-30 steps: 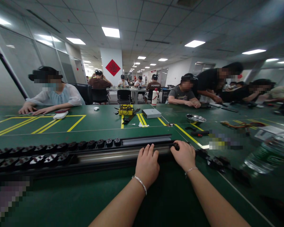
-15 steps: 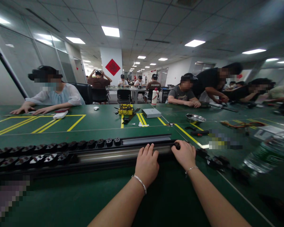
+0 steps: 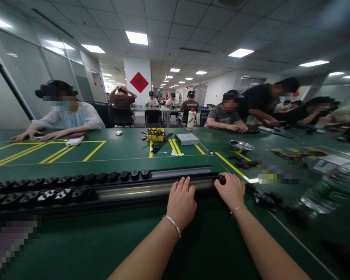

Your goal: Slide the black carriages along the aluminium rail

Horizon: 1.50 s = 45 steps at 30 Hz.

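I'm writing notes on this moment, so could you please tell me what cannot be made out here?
Head view:
Palm of the left hand: hidden by the hand's own back.
Full shape of the black part: covered by the right hand.
Left end of the front rail: cut off by the picture's left edge.
Print on the bottle: too blurred to read.

The scene is viewed from above the near side of a green table (image 3: 99,245), by a head-worn camera faced forward and slightly down. The left hand (image 3: 181,202) and right hand (image 3: 230,190) are seen close up, below the middle, with the forearms (image 3: 156,249) cut off by the bottom edge. Beyond the table's far edge, the ceiling (image 3: 198,23) is shown along the top.
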{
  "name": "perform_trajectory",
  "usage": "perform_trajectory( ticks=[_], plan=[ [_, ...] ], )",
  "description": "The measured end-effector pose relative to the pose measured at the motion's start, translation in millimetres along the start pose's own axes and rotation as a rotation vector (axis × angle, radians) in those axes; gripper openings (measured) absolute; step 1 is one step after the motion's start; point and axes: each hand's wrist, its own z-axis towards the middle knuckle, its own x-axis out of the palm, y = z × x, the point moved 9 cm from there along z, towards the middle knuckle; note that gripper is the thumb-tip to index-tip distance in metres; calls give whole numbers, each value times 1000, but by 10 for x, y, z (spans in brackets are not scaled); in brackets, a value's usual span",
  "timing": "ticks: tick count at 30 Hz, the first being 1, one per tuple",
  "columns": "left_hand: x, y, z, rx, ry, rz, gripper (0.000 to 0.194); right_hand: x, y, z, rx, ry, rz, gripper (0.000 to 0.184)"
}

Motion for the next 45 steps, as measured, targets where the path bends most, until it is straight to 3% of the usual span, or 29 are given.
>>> perform_trajectory(
  ticks=[45],
  plan=[
    [20, 9, 1, -1, 5, -9, 30, -104, -57, 45, 17, 77, -71, 36]
  ],
)
